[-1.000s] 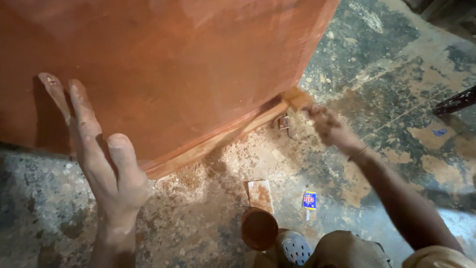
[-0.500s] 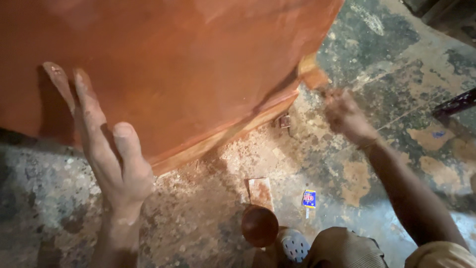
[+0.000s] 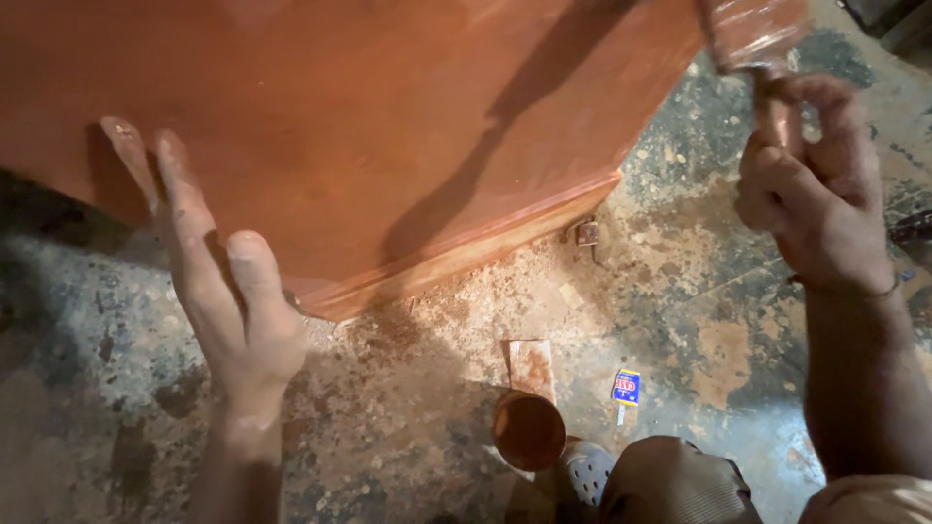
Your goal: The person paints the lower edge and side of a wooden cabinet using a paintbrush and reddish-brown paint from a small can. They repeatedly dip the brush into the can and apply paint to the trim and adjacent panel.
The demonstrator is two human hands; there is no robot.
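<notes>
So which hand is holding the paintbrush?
The right hand grips the stained brush by its handle, raised. The left hand holds nothing; it lies flat against the reddish-brown wooden panel.

left hand (image 3: 228,301) on panel (image 3: 388,126), right hand (image 3: 815,204) gripping brush (image 3: 752,34)

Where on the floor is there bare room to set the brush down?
Bare floor lies left of the left hand, and between the wooden panel's lower edge and the right hand. It is crowded around the cup, sandpaper scrap and small packet.
</notes>
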